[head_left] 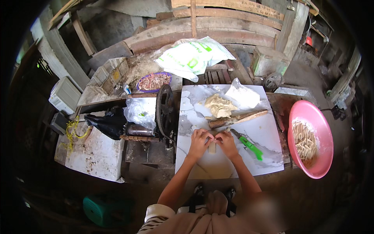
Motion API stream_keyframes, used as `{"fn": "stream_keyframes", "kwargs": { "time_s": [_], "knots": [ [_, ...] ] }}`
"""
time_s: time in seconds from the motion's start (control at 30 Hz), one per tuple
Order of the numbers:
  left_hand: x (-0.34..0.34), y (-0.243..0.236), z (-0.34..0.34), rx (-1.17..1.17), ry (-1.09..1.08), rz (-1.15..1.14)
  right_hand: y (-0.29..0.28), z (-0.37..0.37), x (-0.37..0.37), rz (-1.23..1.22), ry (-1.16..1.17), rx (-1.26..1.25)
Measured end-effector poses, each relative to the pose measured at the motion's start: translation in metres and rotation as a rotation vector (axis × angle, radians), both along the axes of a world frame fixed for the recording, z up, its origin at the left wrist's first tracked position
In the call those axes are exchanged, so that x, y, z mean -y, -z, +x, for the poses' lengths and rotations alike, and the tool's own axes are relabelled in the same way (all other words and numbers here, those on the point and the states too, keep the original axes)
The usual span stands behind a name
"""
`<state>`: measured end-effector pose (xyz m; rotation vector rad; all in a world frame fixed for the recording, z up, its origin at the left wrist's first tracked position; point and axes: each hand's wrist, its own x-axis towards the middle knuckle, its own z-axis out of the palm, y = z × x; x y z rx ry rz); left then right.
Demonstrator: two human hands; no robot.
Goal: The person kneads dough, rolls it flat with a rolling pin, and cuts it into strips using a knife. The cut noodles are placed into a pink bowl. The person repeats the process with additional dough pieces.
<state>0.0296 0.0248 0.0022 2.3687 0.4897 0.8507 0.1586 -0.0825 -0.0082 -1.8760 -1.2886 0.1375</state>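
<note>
fingertips of the left hand (200, 142) and the right hand (226, 144) are meeting at the far end of a pale dough strip (212, 148); whether they are pinching it, one cannot tell. the strip is lying on a marble-patterned tabletop (269, 134). a green-handled cutting tool (252, 148) is resting beside the right hand, a wooden rod (238, 118) and dough lump (220, 106) are lying beyond, and a pink basin (326, 136) is standing farther right.

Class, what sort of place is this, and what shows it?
Probably a small dough-making workshop: a pale, dough-like lump, a wheeled roller machine and a pink basin of pale strips.
</note>
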Motion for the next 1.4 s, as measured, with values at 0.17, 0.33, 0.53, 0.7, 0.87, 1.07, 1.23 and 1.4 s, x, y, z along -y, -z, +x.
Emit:
{"fn": "stream_keyframes", "kwargs": {
  "time_s": [0.17, 0.33, 0.53, 0.7, 0.87, 1.07, 1.23, 1.4],
  "knots": [
    [0.006, -0.006, -0.011, 0.006, 0.024, -0.156, -0.021, -0.008, 0.013, -0.009, -0.041, -0.036],
    [0.026, -0.028, -0.021, 0.121, 0.044, -0.401, -0.042, -0.022, 0.037, 0.081, -0.046, -0.119],
    [0.038, -0.041, -0.028, 0.145, 0.031, -0.490, -0.064, -0.033, 0.052, 0.122, -0.025, -0.209],
    [0.046, -0.062, -0.017, 0.222, 0.101, -0.652, -0.083, -0.030, 0.062, 0.190, 0.044, -0.289],
    [0.050, -0.081, 0.030, 0.360, 0.384, -0.941, -0.118, -0.010, 0.078, 0.268, 0.141, -0.443],
    [0.098, -0.114, 0.114, 0.270, 0.496, -1.202, -0.141, 0.055, 0.131, 0.437, 0.289, -0.480],
    [0.157, -0.136, 0.181, 0.258, 0.608, -1.302, -0.161, 0.095, 0.201, 0.587, 0.448, -0.521],
    [0.220, -0.149, 0.240, 0.225, 0.740, -1.385, -0.165, 0.133, 0.276, 0.741, 0.511, -0.530]
  ]
}}
